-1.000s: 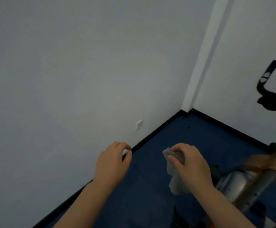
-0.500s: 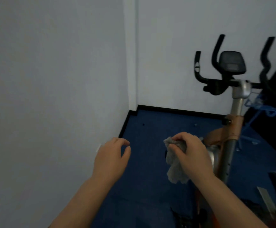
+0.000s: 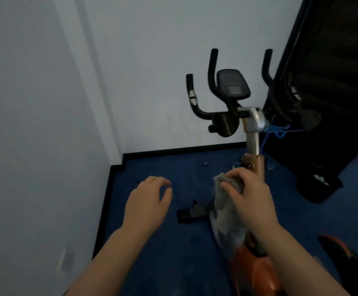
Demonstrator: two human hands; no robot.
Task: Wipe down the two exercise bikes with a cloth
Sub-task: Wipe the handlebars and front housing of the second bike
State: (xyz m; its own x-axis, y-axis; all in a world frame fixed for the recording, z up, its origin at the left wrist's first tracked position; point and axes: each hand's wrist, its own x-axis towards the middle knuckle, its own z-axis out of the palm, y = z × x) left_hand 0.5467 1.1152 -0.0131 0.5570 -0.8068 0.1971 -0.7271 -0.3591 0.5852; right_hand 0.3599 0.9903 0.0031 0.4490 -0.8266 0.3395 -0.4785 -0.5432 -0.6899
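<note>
floor (image 3: pixel 163 248): blue carpet | on it: exercise bike (image 3: pixel 253 159), black bin (image 3: pixel 319 186)

- No text, brand, number or sign could be read anywhere in the head view.
- The console (image 3: pixel 233 84) on the exercise bike (image 3: pixel 252 133), right of centre in the upper half of the frame, showed only a dim grey display panel; any figures on it were too blurred to make out.

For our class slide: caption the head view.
Right hand holds a cloth near the exercise bike; left hand empty.
</note>
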